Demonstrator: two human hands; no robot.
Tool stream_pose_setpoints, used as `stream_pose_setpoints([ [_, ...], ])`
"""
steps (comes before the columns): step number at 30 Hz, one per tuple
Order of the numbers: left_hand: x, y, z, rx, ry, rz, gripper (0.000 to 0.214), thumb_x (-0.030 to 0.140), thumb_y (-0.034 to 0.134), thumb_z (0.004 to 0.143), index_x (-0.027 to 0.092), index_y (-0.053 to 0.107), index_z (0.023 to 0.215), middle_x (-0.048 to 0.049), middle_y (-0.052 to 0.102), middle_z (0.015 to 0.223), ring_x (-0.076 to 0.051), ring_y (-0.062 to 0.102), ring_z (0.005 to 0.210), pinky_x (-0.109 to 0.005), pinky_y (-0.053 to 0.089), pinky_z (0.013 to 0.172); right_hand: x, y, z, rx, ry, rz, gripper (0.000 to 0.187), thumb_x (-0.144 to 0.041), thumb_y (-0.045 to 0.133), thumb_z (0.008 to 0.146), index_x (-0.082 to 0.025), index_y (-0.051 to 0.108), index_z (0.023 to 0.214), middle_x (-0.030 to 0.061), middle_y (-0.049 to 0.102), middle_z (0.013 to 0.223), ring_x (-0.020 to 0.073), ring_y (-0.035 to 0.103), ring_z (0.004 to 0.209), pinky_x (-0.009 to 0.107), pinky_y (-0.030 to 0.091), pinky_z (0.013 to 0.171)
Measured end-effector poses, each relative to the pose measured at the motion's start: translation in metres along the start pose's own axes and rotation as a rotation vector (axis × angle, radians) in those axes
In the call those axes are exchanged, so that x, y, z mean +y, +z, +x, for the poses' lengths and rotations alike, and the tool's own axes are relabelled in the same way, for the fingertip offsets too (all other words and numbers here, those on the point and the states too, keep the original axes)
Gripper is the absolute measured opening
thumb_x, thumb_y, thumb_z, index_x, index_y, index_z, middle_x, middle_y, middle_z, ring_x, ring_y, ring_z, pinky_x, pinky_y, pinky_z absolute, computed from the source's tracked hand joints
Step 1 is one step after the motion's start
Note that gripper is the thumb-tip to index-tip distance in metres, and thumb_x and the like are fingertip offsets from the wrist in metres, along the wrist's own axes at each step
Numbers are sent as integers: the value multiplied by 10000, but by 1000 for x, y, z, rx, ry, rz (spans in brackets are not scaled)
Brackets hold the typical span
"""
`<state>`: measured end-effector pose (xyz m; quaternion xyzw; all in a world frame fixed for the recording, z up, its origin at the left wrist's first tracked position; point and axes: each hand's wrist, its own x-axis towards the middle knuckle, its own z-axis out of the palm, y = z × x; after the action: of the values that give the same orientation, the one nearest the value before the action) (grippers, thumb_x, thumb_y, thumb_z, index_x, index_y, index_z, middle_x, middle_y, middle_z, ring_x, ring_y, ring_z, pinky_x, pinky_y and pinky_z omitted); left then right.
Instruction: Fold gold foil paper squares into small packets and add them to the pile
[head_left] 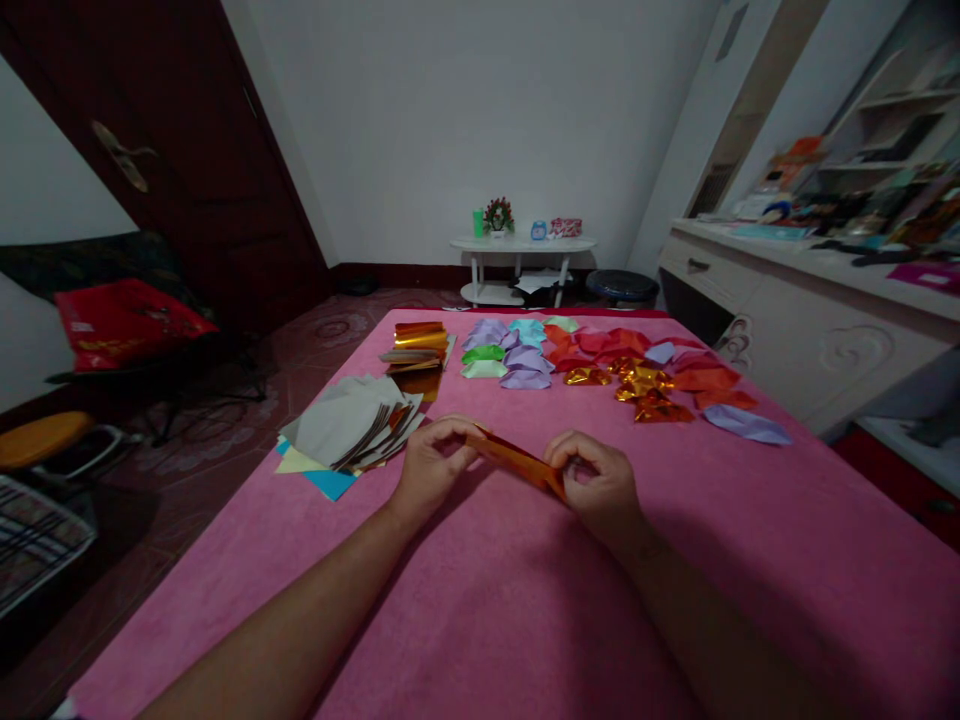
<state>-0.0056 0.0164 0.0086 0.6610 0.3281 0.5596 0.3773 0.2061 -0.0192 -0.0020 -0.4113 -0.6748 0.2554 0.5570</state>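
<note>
A folded strip of shiny gold foil paper [519, 464] stretches between my two hands, a little above the pink cloth [480, 620]. My left hand [437, 455] pinches its left end between thumb and fingers. At the other end my right hand [598, 482] grips it with curled fingers. To the left lies a fanned stack of grey-backed sheets [345, 420], with blue paper [331, 484] poking out beneath. Behind that stack is a pile of gold foil sheets [418, 345]. Farther back on the right sit several folded gold foil pieces [643, 382].
Folded paper pieces in purple [527, 362], green [484, 354] and red [611, 342] cover the table's far side. A small white table [523, 244] stands by the wall, a dresser [810, 310] on the right. On the left a red bag [131, 322] rests on a chair.
</note>
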Motion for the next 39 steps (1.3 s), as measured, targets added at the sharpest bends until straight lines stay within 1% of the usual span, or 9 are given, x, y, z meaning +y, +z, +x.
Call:
stream_pose_setpoints([
  [7,-3,2,1,48,-342,-196,234,306,770,680,121,629,703,-7,651,624,-95,575,522,-201,458,529,-10,8,-4,-96,295,30,165,-233,669,718,-190,523,655,-41,512,565,99,488,493,210,364,456],
  [10,-9,1,2,41,-428,-346,307,281,810,633,132,586,778,-10,682,700,-101,618,595,-201,479,595,-12,13,-6,-113,363,182,125,-274,638,769,-195,550,808,-45,551,595,106,530,475,212,422,454],
  [13,-14,-3,3,3,-514,-453,406,259,820,625,158,540,900,0,686,718,-103,634,618,-204,481,622,-11,16,-7,-115,375,264,282,-302,621,804,-213,520,1052,-19,626,719,110,553,469,228,461,452],
  [15,-16,-5,3,-26,-571,-467,447,254,824,621,166,514,930,10,677,687,-99,629,593,-185,460,584,-12,15,-5,-67,301,197,355,-293,596,826,-224,499,1160,24,650,850,142,619,610,256,509,536],
  [18,-16,-7,4,-62,-643,-446,463,253,830,607,164,503,922,-3,684,694,-101,628,579,-166,426,536,-16,7,-3,16,26,-43,310,-215,498,858,-233,570,1158,88,588,1120,215,596,1002,352,513,797],
  [24,-16,-11,9,-24,-740,-435,516,231,856,531,157,504,902,2,670,675,-85,597,534,-146,370,464,-22,3,-2,-203,-503,-372,471,-42,441,747,-248,605,1138,93,499,1297,251,481,1181,458,445,928],
  [30,-15,-12,9,-61,-720,-356,512,258,846,537,153,519,916,26,629,624,-72,545,488,-158,354,456,-17,12,1,-223,-615,-498,319,-14,518,797,-223,624,1014,70,654,1067,202,564,1016,388,462,848],
  [35,-21,-6,9,-14,-531,-149,382,316,794,602,142,554,844,71,524,487,-62,442,412,-179,327,450,-13,12,1,-281,-673,-533,166,-64,541,838,-192,633,889,43,676,866,180,553,841,349,425,765],
  [39,-25,-7,9,39,-362,98,238,277,727,675,156,602,838,17,606,588,-124,547,526,-228,397,544,-10,18,-1,-344,-668,-615,161,-83,521,858,-187,637,817,35,656,802,164,511,748,343,391,755],
])
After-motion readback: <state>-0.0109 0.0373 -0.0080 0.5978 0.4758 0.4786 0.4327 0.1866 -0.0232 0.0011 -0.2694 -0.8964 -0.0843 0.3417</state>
